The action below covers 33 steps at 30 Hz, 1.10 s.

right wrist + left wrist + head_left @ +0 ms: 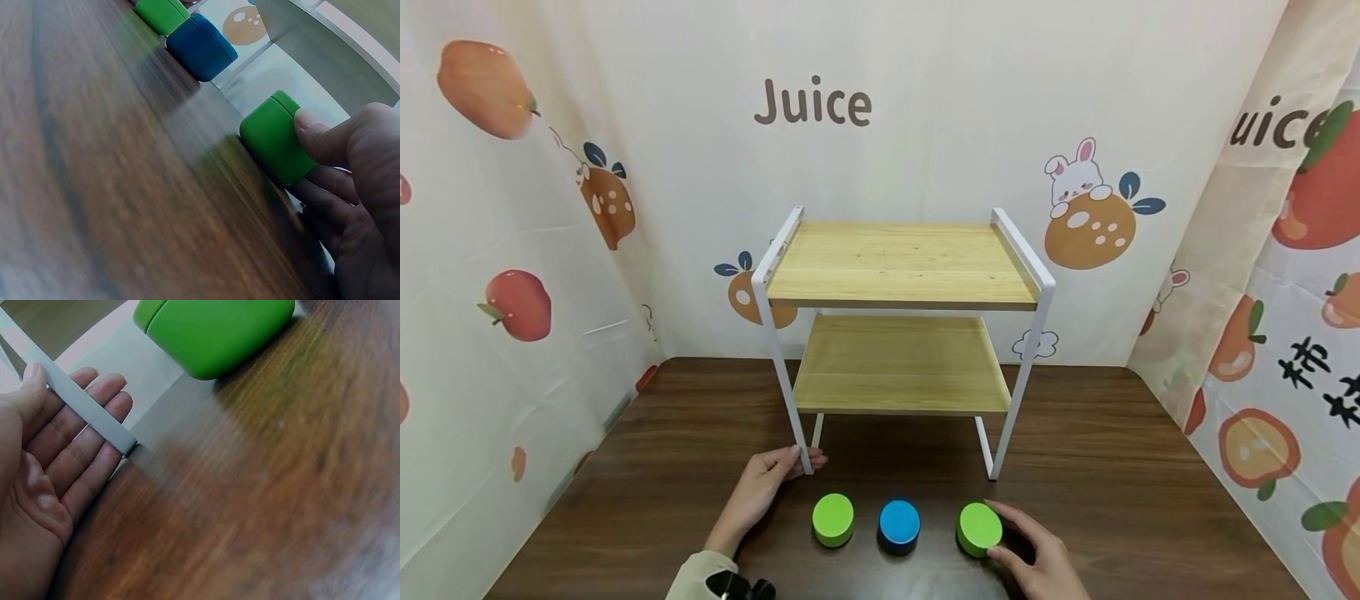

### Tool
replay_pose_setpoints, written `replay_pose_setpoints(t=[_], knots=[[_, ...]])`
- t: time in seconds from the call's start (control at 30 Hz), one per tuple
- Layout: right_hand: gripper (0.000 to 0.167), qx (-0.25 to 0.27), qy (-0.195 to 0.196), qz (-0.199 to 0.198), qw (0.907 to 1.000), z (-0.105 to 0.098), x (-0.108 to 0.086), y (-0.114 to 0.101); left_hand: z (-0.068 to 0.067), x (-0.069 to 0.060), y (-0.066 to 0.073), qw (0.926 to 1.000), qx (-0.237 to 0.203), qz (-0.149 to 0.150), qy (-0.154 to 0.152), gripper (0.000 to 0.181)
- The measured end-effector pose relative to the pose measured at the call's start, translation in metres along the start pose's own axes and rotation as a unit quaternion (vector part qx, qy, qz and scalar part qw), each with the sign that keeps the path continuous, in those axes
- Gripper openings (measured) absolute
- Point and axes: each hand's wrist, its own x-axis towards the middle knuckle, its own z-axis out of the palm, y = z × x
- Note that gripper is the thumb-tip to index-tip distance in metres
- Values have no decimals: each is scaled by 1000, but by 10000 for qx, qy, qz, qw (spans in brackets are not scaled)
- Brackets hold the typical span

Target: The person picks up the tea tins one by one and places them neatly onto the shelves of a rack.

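Observation:
A two-tier shelf with pale wooden boards [902, 262] and a white metal frame stands on the dark table. My left hand [765, 483] holds the foot of its front left leg [94, 412], thumb on one side and fingers behind. Near the table's front stand three round containers in a row: a green one [832, 518] at left, a blue one [898, 525] in the middle, a green one [979, 528] at right. My right hand [1037, 554] grips the right green container [275, 140] between thumb and fingers; it rests on the table.
The brown wooden table [1120, 467] extends on both sides of the shelf. A white curtain [925, 100] printed with fruit, rabbits and lettering hangs behind and at both sides. The shelf's lower board [902, 367] sits beneath the top one.

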Motion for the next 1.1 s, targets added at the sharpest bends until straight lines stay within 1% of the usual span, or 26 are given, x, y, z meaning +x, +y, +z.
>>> replay_pose_setpoints(t=[0.17,0.4,0.6,0.7,0.77,0.97,1.1], knots=[[56,7,-43,180,9998,0,0,-1,-1,0,0,10000,20,11,-16,50],[56,-10,-38,169,9998,0,1,-2,-1,0,1,10000,33,18,-13,49],[55,3,-109,373,9992,-1,1,-3,0,0,1,10000,40,-5,1,50],[54,-1,-127,415,9991,-1,1,-3,0,0,2,10000,46,-34,9,50],[54,-8,-108,381,9992,-1,1,-3,0,0,1,10000,71,-47,11,51],[56,-60,-15,44,10000,0,0,0,0,0,2,9999,98,-81,23,51],[56,-44,-15,-18,10000,0,0,1,0,0,1,9999,78,-63,13,51]])
